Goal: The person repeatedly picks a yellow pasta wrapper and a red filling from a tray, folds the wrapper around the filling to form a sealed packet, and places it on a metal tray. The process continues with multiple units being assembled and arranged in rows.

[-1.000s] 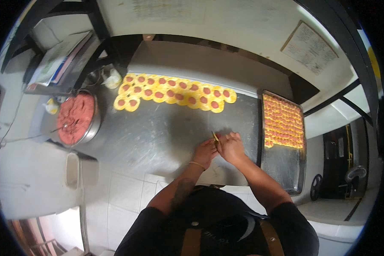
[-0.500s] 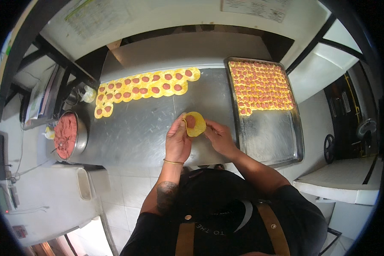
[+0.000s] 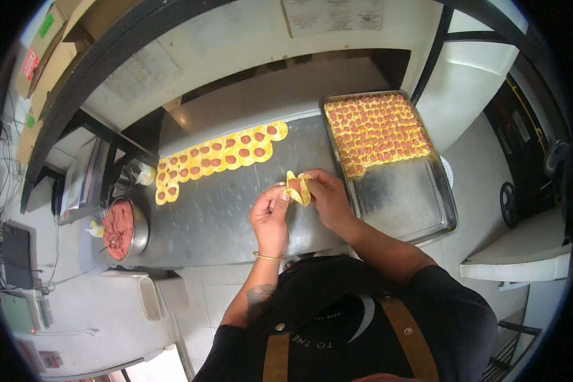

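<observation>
You hold one thin yellow dough round with a pink dab of filling (image 3: 297,187) up over the brushed steel worktop (image 3: 223,216), between both hands — it is half folded, the edges lifted around the meat. Your left hand (image 3: 270,216) pinches its near edge with thumb and forefinger pressed together on the dough; your right hand (image 3: 328,196) cups it from the far side, fingers curled and closed on the wrapper.

To do this fold well, keep the filling centred and low in the pocket, so that it does not squeeze out to the rim. Press the edges with fingertips only, from one corner along to the other, and push the air out as you go; a greasy or wet rim will likely not seal. Do not pull — the round looks thin and could tear.

The finished pieces lie in tight rows at the far end of the large rectangular steel baking tray (image 3: 420,204), just to your right, and its near half is bare metal. The flat filled rounds waiting in a band (image 3: 219,156) lie across the worktop to your left, and the round steel bowl of pink minced filling (image 3: 122,229) stands at the worktop's left end.
</observation>
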Demonstrator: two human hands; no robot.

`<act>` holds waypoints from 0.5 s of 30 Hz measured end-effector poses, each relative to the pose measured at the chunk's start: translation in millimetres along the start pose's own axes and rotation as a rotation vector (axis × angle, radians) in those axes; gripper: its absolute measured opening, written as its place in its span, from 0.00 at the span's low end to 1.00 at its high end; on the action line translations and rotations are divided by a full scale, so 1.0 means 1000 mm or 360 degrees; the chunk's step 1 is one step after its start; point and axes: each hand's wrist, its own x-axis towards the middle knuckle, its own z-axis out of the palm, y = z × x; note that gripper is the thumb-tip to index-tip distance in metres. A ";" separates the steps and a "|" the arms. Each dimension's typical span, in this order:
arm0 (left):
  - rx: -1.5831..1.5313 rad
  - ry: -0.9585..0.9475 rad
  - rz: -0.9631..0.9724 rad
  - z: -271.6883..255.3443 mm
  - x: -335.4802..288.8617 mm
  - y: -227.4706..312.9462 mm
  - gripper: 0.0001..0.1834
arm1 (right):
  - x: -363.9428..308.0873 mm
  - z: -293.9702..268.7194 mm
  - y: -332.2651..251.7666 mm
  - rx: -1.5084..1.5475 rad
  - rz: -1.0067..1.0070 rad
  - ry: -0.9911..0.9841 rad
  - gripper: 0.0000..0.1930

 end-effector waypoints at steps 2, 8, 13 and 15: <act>-0.0054 0.0076 0.0115 0.004 -0.001 -0.001 0.09 | 0.003 0.006 -0.006 0.0153 0.0038 -0.0002 0.12; -0.0420 0.0123 0.0003 -0.004 -0.007 0.041 0.07 | -0.016 0.035 -0.018 -0.0071 -0.0294 -0.0281 0.15; -0.0676 0.0052 -0.0184 -0.032 -0.012 0.075 0.07 | -0.028 0.066 -0.029 -0.0299 -0.0300 -0.0352 0.12; -0.0594 -0.0033 -0.0171 -0.041 -0.012 0.086 0.06 | -0.033 0.081 -0.038 -0.0586 -0.0422 -0.0336 0.10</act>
